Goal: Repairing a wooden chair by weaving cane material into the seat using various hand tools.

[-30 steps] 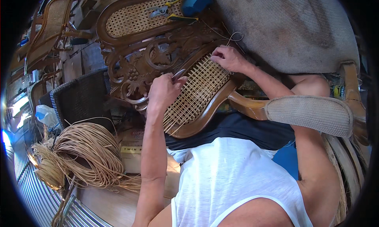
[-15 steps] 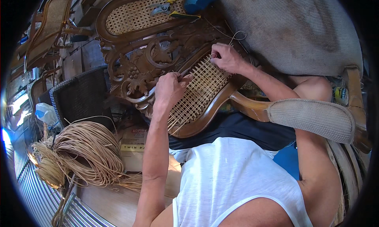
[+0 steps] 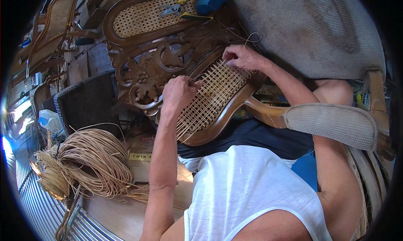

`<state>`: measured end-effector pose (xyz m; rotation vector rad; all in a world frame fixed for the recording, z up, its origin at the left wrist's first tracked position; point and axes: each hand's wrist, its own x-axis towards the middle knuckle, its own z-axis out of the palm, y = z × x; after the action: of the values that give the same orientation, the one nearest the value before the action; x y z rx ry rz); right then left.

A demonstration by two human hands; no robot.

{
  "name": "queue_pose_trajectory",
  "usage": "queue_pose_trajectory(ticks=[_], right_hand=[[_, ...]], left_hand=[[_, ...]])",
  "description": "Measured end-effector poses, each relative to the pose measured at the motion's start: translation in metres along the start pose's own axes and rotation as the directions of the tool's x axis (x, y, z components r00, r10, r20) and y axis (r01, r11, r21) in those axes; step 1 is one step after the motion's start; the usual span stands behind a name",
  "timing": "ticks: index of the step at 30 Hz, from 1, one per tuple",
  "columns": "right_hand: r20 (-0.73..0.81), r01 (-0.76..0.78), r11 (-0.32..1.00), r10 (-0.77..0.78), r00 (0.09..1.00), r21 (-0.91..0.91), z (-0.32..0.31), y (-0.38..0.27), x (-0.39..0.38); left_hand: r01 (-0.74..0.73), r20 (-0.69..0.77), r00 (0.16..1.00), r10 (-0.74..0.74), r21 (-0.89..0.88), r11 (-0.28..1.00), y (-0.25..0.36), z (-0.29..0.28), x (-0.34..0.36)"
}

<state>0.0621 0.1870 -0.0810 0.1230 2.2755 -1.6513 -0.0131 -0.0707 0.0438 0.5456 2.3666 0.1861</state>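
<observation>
An open lattice of pale cane strands [image 3: 210, 99] fills a carved brown wooden chair panel [image 3: 205, 136] across my lap. My left hand [image 3: 180, 92] is closed at the panel's left edge; something thin and dark pokes out past its fingertips, too small to name. At the far end of the lattice, my right hand [image 3: 244, 57] pinches a cane strand between thumb and fingers. A loose loop of cane [image 3: 254, 36] rises behind that hand.
Beyond lies a finished cane panel [image 3: 142, 18] with pruning shears [image 3: 174, 9] and a blue object [image 3: 211, 1] on it. A cane coil [image 3: 96, 159] rests at left by a cardboard box [image 3: 140, 151]. A padded armrest [image 3: 331, 122] crosses at right.
My right hand has shifted slightly toward the near left, its fingers now lower over the lattice edge. My left hand has moved slightly left. The panel has tilted a little.
</observation>
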Motion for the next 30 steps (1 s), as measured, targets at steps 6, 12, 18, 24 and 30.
queue_pose_trajectory(ticks=[6, 12, 18, 24, 30], right_hand=[[0.157, -0.028, 0.999, 0.021, 0.987, 0.04, -0.01, -0.003, -0.001], [0.021, -0.037, 0.999, 0.038, 0.999, -0.019, 0.011, -0.003, -0.001], [0.011, 0.234, 0.949, -0.237, 0.971, -0.212, 0.009, 0.002, -0.004], [0.159, 0.211, 0.968, -0.188, 0.969, -0.139, 0.002, -0.009, -0.01], [0.044, 0.25, 0.95, -0.247, 0.968, -0.187, 0.009, -0.029, -0.016]], left_hand=[[0.095, 0.099, 0.992, -0.078, -0.18, 0.979, -0.005, -0.004, -0.002], [0.04, 0.018, 0.999, -0.037, -0.159, 0.986, -0.004, 0.006, -0.006], [-0.031, -0.064, 0.998, 0.023, -0.139, 0.99, -0.034, 0.007, -0.046], [0.073, -0.122, 0.982, -0.145, -0.462, 0.884, -0.059, 0.009, -0.096], [0.002, -0.278, 0.955, -0.102, -0.338, 0.941, -0.065, 0.015, -0.108]])
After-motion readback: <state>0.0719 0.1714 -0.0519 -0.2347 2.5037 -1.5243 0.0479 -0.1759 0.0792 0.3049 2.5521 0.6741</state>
